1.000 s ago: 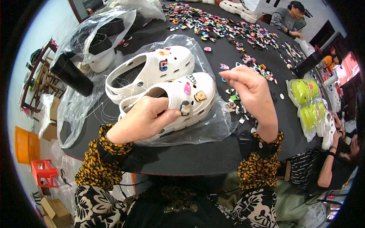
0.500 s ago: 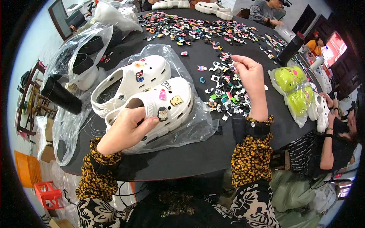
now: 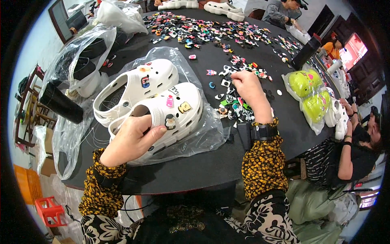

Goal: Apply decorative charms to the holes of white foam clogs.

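Note:
My left hand (image 3: 131,139) grips the near white clog (image 3: 185,94) at its heel opening, thumb outside and fingers hidden inside. Several colourful shoe charms sit in this clog's upper, among them a figure with dark hair (image 3: 170,121). Beside it lies a second white clog (image 3: 160,73), also with charms. Both rest on a clear plastic bag (image 3: 211,136). My right hand (image 3: 248,90) is over a small pile of loose shoe charms (image 3: 232,99), its fingers bent and drawn together. Whatever those fingertips may hold is hidden.
A larger spread of charms (image 3: 195,30) covers the far part of the black table (image 3: 178,177). Bagged lime-green clogs (image 3: 315,99) lie at the right, near a co-worker's hands on a white clog (image 3: 339,120). Black cylinders (image 3: 61,103) and plastic bags stand at the left.
My right hand has moved left across the small charm pile, its fingers now lower among the charms. My left hand keeps its hold on the near clog. The view has shifted slightly.

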Demonstrator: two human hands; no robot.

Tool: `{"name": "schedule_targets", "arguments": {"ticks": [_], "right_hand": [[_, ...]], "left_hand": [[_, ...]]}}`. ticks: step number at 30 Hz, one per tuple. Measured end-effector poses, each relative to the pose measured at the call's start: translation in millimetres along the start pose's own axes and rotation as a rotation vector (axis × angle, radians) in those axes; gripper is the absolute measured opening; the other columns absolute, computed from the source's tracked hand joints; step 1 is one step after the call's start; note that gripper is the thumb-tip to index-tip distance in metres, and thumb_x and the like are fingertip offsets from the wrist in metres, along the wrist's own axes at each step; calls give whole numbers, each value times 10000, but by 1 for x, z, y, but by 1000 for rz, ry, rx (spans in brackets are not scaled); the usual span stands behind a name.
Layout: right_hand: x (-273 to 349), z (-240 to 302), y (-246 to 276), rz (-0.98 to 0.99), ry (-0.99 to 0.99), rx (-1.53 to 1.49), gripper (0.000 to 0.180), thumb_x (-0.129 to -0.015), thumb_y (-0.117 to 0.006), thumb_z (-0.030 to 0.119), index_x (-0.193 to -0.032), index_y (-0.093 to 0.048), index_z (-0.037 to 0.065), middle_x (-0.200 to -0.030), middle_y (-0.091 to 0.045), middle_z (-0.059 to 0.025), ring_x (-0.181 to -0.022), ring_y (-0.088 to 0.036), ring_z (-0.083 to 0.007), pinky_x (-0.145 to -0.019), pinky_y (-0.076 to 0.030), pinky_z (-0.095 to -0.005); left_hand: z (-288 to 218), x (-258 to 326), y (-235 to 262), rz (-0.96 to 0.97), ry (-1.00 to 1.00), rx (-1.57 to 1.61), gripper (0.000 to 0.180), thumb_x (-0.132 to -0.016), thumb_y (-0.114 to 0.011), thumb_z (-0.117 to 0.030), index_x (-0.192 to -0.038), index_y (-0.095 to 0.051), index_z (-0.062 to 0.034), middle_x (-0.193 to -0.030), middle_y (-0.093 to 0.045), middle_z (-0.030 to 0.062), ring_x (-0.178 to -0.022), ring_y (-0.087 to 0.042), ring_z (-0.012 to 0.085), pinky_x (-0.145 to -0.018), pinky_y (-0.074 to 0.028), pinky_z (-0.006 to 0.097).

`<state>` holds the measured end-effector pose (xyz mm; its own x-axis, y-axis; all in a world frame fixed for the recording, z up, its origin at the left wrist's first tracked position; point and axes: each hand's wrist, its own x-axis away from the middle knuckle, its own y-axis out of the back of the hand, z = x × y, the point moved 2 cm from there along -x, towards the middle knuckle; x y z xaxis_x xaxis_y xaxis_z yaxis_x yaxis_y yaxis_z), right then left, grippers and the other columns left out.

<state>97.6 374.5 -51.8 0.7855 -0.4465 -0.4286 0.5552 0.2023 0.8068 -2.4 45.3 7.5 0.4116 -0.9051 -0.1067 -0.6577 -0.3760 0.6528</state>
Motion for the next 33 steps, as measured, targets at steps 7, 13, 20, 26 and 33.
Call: {"name": "schedule_targets", "arguments": {"ticks": [7,13,20,26,33], "right_hand": [[4,6,-3,38,90,57,162,-725,-528,11,-787,-677,10,-810,-635,-154,-872,-602,-316,-807,-472,-394],[2,11,5,33,27,-42,184,-703,-467,-22,-733,-648,-8,-806,-640,-166,-820,-620,-321,-770,-484,-393],[2,8,3,37,25,13,214,-724,-458,-1,-799,-659,-6,-830,-654,-169,-833,-630,-319,-787,-486,-398],[2,4,12,97,-43,28,225,-768,-473,29,-884,-661,-12,-859,-670,-172,-834,-648,-295,-771,-496,-373],[5,3,30,163,-79,14,200,-808,-542,125,-871,-684,-1,-857,-665,-205,-848,-647,-344,-797,-496,-414]], "left_hand": [[1,0,1,12,-30,-33,238,-904,-596,-181,-865,-596,54,-601,-516,144,-545,-465,253,-555,-411,364],[0,-1,2,23,-25,-34,236,-904,-596,-182,-881,-598,53,-616,-530,154,-552,-481,265,-564,-419,366],[2,-1,0,9,-50,-17,235,-908,-587,-182,-912,-600,52,-628,-539,159,-557,-488,282,-572,-425,366],[8,-2,-3,-12,-79,-11,231,-908,-586,-178,-941,-604,50,-636,-545,158,-555,-484,282,-568,-424,367],[8,0,-4,-38,-77,5,230,-903,-592,-172,-918,-601,57,-633,-546,162,-553,-484,283,-558,-421,367]]}}
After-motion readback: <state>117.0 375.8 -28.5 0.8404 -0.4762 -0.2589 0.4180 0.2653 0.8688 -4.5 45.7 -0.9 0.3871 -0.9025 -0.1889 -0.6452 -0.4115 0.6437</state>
